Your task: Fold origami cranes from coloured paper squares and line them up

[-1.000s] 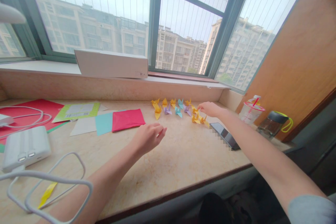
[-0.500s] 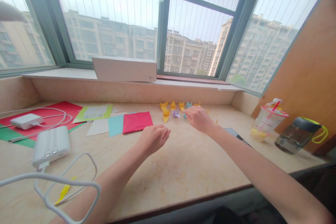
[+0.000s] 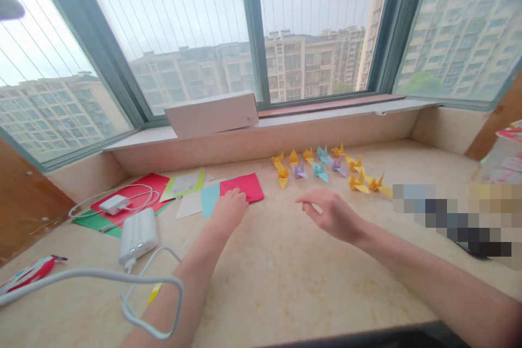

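Two bare hands logged: left hand (image 3: 229,213) laid on pink paper square (image 3: 244,186), fingers close together, no grip seen; right hand (image 3: 332,215) empty, fingers loosely spread, just short of yellow, lilac and teal folded paper cranes (image 3: 299,171) on cream stone sill (image 3: 285,288). Light fingertip contact advised for thin paper.

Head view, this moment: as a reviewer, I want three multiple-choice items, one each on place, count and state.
1. Where is the bare left hand? A on the white power bank; B at the teal paper square and pink paper square; C among the cranes.
2. How many lavender origami cranes stand on the stone sill? A two; B one; C five.
3. The bare right hand is: A gripping a yellow crane; B clenched in a fist; C open and empty.

1 B: its fingers reach the squares.
2 A: two stand among the rows.
3 C: its spread fingers hold nothing.
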Action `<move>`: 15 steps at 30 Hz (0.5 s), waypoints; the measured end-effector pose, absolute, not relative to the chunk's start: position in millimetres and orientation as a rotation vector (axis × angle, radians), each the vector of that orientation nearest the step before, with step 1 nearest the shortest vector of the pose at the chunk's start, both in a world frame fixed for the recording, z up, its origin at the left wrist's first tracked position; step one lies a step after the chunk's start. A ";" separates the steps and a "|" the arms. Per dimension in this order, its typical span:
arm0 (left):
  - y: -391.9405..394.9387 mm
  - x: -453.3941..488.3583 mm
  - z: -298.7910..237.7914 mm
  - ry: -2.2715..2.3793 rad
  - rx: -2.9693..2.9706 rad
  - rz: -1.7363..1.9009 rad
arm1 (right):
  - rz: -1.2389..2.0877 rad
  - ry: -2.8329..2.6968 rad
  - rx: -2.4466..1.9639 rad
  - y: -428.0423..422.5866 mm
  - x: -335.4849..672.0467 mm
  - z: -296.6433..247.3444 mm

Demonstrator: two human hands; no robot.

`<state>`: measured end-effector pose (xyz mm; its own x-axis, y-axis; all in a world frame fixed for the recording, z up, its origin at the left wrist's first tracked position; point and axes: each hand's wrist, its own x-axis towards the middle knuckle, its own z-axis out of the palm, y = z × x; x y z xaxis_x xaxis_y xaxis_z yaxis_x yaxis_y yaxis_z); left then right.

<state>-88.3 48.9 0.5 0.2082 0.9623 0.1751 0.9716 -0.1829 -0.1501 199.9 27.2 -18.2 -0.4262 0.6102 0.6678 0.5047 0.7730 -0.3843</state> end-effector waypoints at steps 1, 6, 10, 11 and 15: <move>49.7 -87.8 1.1 -1.851 -2.257 -0.051 | 0.159 -2.119 -0.822 24.7 199.4 -16.0; 54.4 -86.2 2.8 -1.891 -2.273 -0.021 | 0.189 -2.128 -0.777 19.6 192.5 -11.9; 58.7 -86.1 5.8 -1.973 -2.196 0.025 | 0.190 -2.151 -0.776 21.1 190.8 -14.1; 60.0 -86.1 7.1 -1.989 -2.167 0.035 | 0.185 -2.159 -0.784 21.6 191.1 -13.9; 63.1 -85.5 12.6 -2.014 -2.071 0.029 | 0.194 -2.148 -0.808 22.1 192.7 -9.8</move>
<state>-85.5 63.1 12.6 0.0436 0.9861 0.1601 0.9811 -0.0121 -0.1930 192.7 22.1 -9.8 -0.4630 0.6087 0.6443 0.4832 0.7827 -0.3923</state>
